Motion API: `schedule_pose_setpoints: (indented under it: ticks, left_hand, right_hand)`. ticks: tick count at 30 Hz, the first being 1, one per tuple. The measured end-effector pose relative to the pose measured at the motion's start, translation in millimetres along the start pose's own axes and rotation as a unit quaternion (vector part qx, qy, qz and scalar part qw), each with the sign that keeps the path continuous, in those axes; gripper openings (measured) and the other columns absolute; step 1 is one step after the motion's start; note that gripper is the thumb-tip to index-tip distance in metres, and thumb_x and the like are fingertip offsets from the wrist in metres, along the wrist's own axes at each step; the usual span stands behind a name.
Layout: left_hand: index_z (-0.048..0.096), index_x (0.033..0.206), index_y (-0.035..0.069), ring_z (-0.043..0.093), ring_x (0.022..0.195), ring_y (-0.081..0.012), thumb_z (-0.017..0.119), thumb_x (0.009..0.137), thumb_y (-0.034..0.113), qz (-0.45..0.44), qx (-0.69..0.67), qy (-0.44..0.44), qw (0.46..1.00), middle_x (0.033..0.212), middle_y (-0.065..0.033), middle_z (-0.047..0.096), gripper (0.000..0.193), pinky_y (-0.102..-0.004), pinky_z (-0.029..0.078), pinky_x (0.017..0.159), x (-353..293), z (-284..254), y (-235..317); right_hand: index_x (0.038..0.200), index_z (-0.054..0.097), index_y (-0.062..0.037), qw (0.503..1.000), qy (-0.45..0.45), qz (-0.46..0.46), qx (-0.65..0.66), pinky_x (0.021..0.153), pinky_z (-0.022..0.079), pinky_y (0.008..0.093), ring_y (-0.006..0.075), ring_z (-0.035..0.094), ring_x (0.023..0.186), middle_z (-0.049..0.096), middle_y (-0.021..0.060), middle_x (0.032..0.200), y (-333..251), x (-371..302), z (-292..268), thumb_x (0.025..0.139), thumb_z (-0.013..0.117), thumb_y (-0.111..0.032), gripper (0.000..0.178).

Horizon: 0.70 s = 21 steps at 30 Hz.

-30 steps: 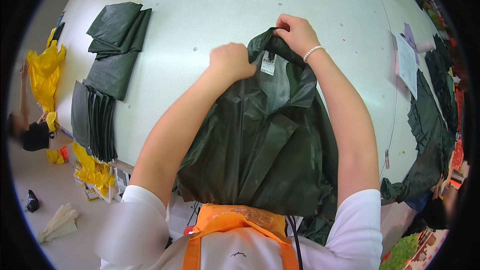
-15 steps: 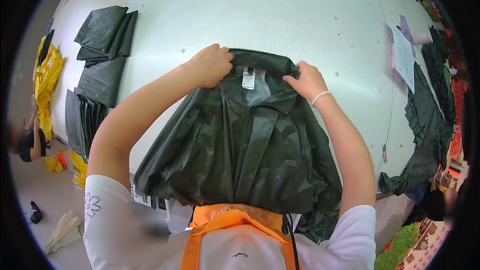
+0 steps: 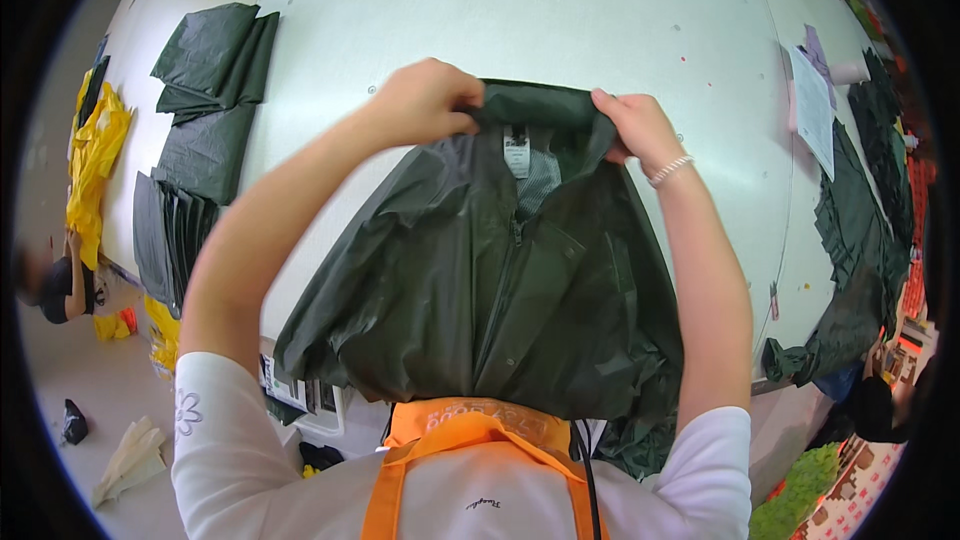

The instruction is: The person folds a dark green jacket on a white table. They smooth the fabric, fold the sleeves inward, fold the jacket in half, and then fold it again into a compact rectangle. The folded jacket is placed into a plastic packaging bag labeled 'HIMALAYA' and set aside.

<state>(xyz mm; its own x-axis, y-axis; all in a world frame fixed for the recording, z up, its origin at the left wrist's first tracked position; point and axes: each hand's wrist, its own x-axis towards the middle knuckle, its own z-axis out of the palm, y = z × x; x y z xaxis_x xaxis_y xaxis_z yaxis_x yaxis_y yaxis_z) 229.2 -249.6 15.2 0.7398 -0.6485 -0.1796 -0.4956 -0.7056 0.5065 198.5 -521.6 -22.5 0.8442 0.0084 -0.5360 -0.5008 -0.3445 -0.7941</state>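
A dark green rain jacket (image 3: 420, 270) is spread in front of me, its collar away from me and its lower part hanging over the table's near edge. My left hand (image 3: 428, 102) pinches the left end of the collar. At the other end my right hand (image 3: 645, 128) grips the collar, thumb on top and fingers behind it. The collar is stretched between both hands. Inside the neck a white label (image 3: 516, 154) and some grey mesh lining show. A zipper (image 3: 517, 232) runs down the front from the neck opening.
Folded dark green garments (image 3: 205, 155) lie at the table's left. On the right are paper sheets (image 3: 812, 110), small snips (image 3: 774, 302) and a heap of dark green fabric (image 3: 850, 230). Yellow garments (image 3: 100, 160) lie farther left, beside another person (image 3: 68, 285).
Both hands have moved a little away from me and to the right with the collar. The front flap has shifted aside, so the zipper now shows.
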Motion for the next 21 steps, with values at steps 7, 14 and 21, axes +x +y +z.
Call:
schedule_pose_setpoints:
  ticks: [7, 14, 21]
  left_hand:
    - [0.058, 0.088, 0.008, 0.058, 0.081, -0.0284, 0.065, 0.078, 0.019, -0.134, -0.023, 0.278, 0.951, 0.088, -0.0073, 0.061, 0.017, -0.0378, 0.046, 0.069, -52, 112, 22]
    - [0.061, 0.068, 0.002, 0.063, 0.065, -0.0326, 0.065, 0.076, 0.053, -0.339, 0.014, 0.076, 0.938, 0.065, -0.0147, 0.063, 0.051, -0.0401, 0.049, 0.059, -76, 147, 30]
    - [0.058, 0.067, -0.002, 0.061, 0.056, -0.0288, 0.065, 0.080, 0.044, -0.264, -0.125, 0.079, 0.953, 0.058, -0.0155, 0.059, 0.049, -0.0369, 0.047, 0.052, -61, 160, 4]
  right_hand:
    - [0.110, 0.054, 0.0092, 0.977, 0.140, -0.156, 0.042, 0.075, 0.051, 0.0287, 0.0204, 0.064, 0.087, 0.065, 0.0184, 0.096, 67, -27, 73, 0.092, 0.056, -0.031, 0.045]
    - [0.110, 0.056, 0.0065, 0.972, 0.220, -0.077, -0.003, 0.064, 0.046, 0.0243, 0.0124, 0.054, 0.070, 0.061, 0.0086, 0.087, 122, -92, 124, 0.081, 0.070, -0.017, 0.040]
    - [0.097, 0.061, 0.0065, 0.943, 0.177, -0.044, 0.277, 0.065, 0.048, 0.0217, 0.0082, 0.057, 0.068, 0.063, 0.0043, 0.079, 123, -86, 137, 0.074, 0.074, -0.005, 0.028]
